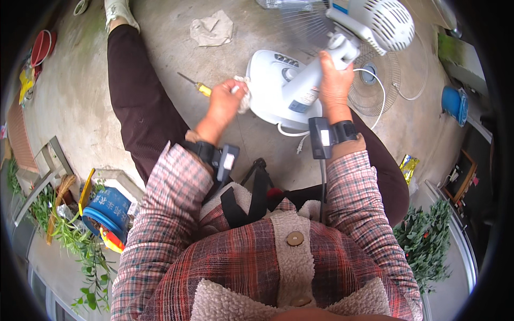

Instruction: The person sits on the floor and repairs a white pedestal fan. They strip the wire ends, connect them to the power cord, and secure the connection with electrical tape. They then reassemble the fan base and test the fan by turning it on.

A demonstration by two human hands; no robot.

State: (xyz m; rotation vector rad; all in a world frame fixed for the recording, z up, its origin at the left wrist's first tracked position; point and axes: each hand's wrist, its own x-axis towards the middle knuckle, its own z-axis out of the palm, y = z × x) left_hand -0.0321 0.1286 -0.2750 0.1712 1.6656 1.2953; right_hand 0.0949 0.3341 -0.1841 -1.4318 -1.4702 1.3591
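Seated person with a white fan (267, 99) on the concrete floor (225, 59), seen from above. The fan's base lies between the legs, just ahead of the knees, its buttons and dial facing up; the post leans up to the right toward the vented motor housing (388, 24). The right hand (336, 83) is closed around the upper post, fingers wrapped about it. The left hand (224, 104) pinches a pale rag (243, 97) between thumb and bent fingers—the rag touching the base's left edge. A screwdriver with a yellow handle (202, 89) is beside the left hand; whether the fingers touch it cannot be told. A round wire guard (368, 74) lies right of the post, near a white cord (384, 95). Farther off—a crumpled beige cloth (212, 29), ahead and to the left.
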